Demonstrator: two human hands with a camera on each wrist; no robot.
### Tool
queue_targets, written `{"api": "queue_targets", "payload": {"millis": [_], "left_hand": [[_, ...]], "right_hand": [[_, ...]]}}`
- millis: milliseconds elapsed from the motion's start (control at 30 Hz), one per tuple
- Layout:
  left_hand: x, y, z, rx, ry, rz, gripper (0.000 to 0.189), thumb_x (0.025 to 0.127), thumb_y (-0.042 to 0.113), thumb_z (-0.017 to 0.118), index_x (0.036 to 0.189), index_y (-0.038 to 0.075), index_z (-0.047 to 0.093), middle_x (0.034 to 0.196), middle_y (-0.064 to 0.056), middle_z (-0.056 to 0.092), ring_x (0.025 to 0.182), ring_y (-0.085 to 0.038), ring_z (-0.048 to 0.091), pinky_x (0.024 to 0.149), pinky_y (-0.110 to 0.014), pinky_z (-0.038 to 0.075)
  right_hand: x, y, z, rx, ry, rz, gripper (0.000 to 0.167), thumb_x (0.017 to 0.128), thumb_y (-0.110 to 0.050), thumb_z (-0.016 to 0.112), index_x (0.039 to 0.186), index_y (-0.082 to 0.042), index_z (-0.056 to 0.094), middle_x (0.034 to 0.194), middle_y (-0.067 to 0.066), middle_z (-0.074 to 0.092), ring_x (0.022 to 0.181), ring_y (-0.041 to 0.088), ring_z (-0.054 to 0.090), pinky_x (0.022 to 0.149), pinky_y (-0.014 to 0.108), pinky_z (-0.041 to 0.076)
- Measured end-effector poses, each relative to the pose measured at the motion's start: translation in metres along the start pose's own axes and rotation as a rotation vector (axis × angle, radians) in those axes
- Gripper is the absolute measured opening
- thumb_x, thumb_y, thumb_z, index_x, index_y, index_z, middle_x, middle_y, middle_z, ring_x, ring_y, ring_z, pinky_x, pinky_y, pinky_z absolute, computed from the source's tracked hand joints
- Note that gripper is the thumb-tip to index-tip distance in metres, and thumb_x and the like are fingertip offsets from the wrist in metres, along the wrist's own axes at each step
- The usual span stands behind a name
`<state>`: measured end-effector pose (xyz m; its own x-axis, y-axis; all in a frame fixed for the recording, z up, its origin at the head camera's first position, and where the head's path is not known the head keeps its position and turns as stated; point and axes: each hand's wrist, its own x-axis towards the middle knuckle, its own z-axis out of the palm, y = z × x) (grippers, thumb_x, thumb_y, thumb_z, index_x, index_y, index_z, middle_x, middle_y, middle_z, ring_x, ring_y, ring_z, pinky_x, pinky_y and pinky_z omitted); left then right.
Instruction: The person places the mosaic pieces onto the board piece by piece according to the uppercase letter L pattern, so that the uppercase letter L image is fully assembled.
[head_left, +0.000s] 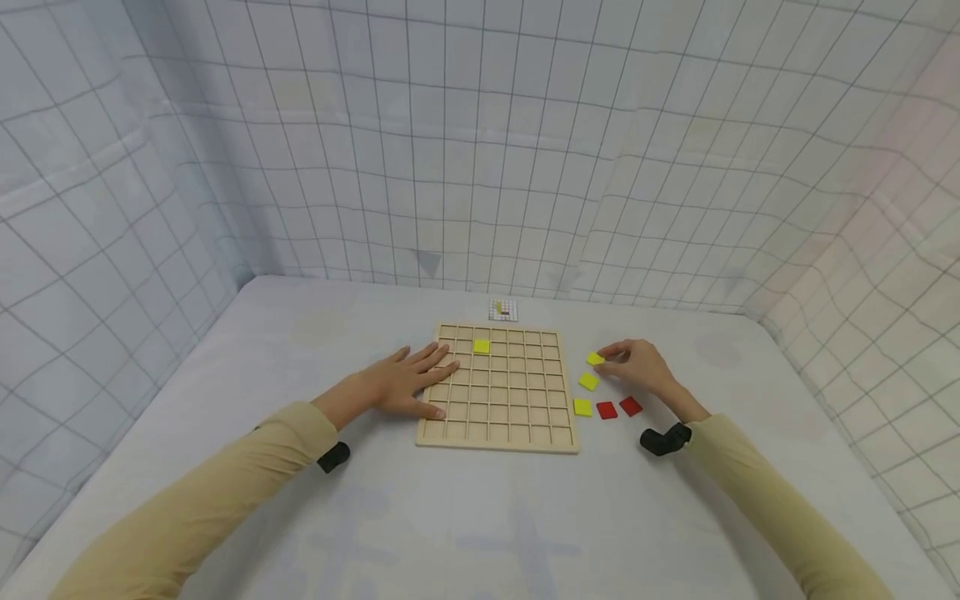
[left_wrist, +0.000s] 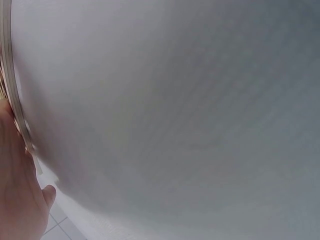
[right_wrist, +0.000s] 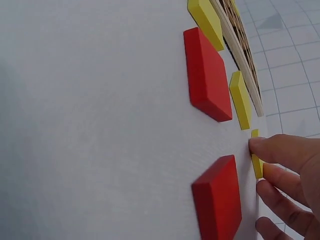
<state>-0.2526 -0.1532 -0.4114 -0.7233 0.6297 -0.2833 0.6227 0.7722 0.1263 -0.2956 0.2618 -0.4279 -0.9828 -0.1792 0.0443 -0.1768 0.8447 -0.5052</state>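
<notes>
A wooden grid board [head_left: 498,443] lies on the table with one yellow square tile [head_left: 482,346] in a cell of its upper rows. My left hand [head_left: 401,385] rests on the board's left edge, fingers straight and spread. To the right of the board, my right hand [head_left: 637,367] pinches a yellow tile [right_wrist: 256,165] between thumb and fingers, at the table. Below that hand lie two more yellow tiles [head_left: 588,381] and two red tiles [head_left: 607,410]. In the left wrist view the left hand [left_wrist: 20,185] shows beside the board's edge [left_wrist: 10,75].
A small card [head_left: 502,310] with a coloured grid pattern lies just behind the board. White table cloth [head_left: 375,517] covers the surface, and grid-patterned curtains [head_left: 480,167] enclose it at the back and sides. Black wrist devices [head_left: 663,440] sit under both sleeves.
</notes>
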Motion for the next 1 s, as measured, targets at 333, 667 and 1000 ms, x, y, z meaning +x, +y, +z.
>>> {"api": "queue_targets", "payload": {"millis": [333,667,1000], "left_hand": [[0.002,-0.002,0.002,-0.004,0.007,0.01,0.087,0.09,0.067,0.045,0.156,0.021,0.011,0.163,-0.011,-0.001,0.151,-0.032,-0.001,0.116,-0.062,0.006],[0.001,-0.002,0.0,0.002,-0.005,0.0,0.088,0.09,0.068,0.044,0.156,0.021,0.009,0.163,-0.011,-0.002,0.151,-0.031,-0.002,0.117,-0.061,0.006],[-0.003,0.001,-0.002,-0.009,0.005,0.004,0.086,0.091,0.065,0.046,0.156,0.02,0.013,0.163,-0.011,0.0,0.151,-0.032,0.0,0.117,-0.062,0.007]], "right_hand": [[0.0,-0.003,0.001,-0.038,0.012,-0.01,0.033,0.082,-0.027,0.072,0.106,-0.004,0.073,0.1,0.013,0.07,0.082,0.023,0.056,0.061,0.023,0.039],[0.005,-0.014,0.001,-0.018,0.039,-0.017,0.033,0.083,-0.029,0.072,0.108,-0.008,0.073,0.106,0.011,0.072,0.096,0.028,0.061,0.074,0.031,0.047],[0.01,-0.038,0.008,0.035,0.067,-0.118,0.034,0.083,-0.029,0.073,0.109,-0.008,0.073,0.103,0.012,0.073,0.094,0.028,0.064,0.07,0.031,0.048]]}}
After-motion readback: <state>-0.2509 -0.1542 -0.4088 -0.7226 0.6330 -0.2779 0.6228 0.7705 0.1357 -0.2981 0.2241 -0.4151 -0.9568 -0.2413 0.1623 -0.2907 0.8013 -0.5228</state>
